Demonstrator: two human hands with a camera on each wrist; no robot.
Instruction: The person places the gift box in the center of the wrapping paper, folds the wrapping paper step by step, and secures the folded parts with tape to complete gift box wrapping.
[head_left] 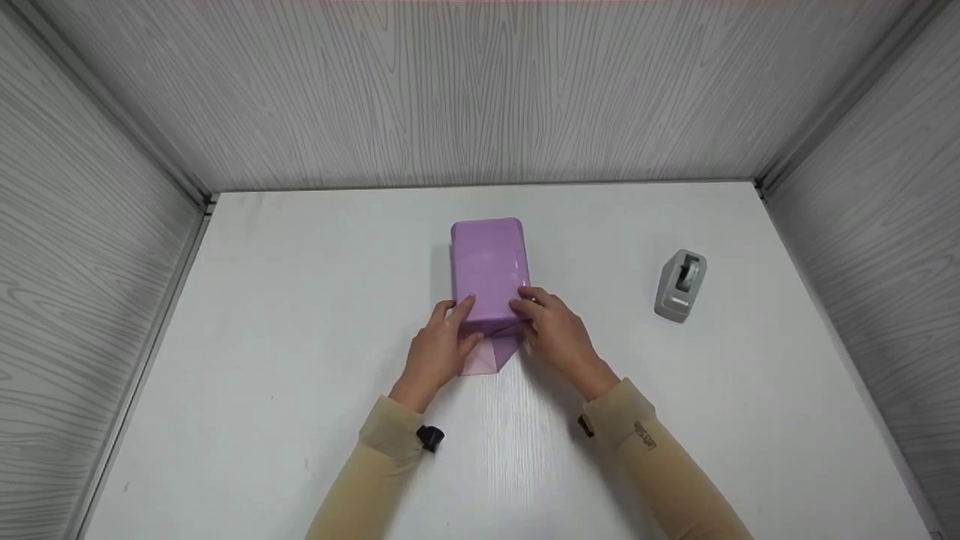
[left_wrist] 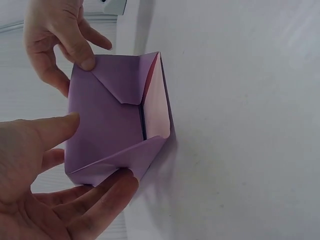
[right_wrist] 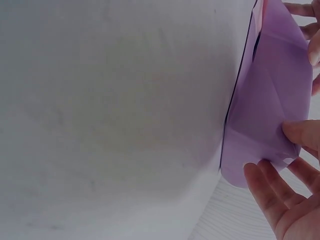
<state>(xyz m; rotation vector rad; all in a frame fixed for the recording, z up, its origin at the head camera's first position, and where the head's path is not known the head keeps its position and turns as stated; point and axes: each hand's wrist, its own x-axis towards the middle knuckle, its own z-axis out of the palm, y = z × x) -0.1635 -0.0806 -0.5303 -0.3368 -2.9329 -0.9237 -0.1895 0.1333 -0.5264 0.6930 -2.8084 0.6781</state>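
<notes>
A box wrapped in purple paper (head_left: 489, 262) lies on the white table. At its near end the paper stands partly folded: side flaps (left_wrist: 117, 80) are tucked inward, and a lower flap with a pale pink inner side (head_left: 478, 358) sticks out toward me. My left hand (head_left: 437, 351) holds the near left corner, thumb by the end face and fingers along the side. At the near right corner, my right hand (head_left: 559, 330) grips the paper between thumb and fingers. In the right wrist view, the right fingers (right_wrist: 270, 192) press the side of the wrapping.
A grey tape dispenser (head_left: 679, 286) with a roll in it stands on the right part of the table (head_left: 300, 300). Grey wood-grain panels (head_left: 480, 90) enclose the table at the back and both sides.
</notes>
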